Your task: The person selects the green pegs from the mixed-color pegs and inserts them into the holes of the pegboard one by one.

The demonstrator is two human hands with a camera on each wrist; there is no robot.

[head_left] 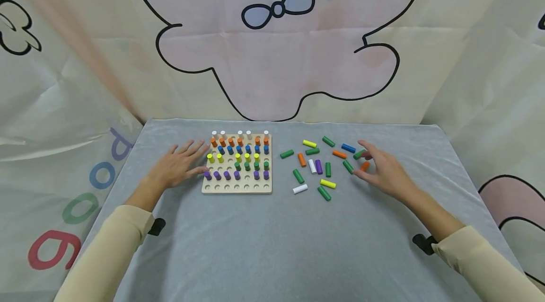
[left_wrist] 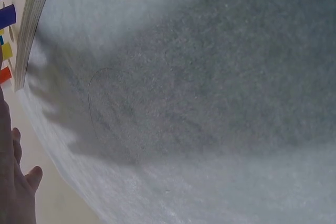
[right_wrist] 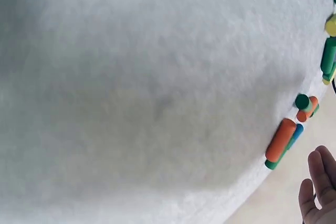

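Observation:
A wooden pegboard (head_left: pixel 242 189) stands on the left half of the table, with rows of white, orange, blue, yellow, green and purple pegs upright in it. Beside its left edge is my left hand (head_left: pixel 176 167), fingers spread, the thumb close to the end purple peg (head_left: pixel 207 175); whether they touch I cannot tell. On the right, my right hand (head_left: pixel 385 169) hovers with parted fingers around a loose orange peg (head_left: pixel 364 166), also seen in the right wrist view as an orange cylinder (right_wrist: pixel 281 140). A green peg (head_left: pixel 359 154) lies by its fingertips. Nothing is visibly held.
Between board and right hand several loose pegs lie scattered, among them a blue peg (head_left: pixel 348 148), a white peg (head_left: pixel 300 189) and a yellow peg (head_left: pixel 328 183). A grey cloth covers the table (head_left: pixel 272 245). A printed curtain (head_left: pixel 272 70) hangs behind it.

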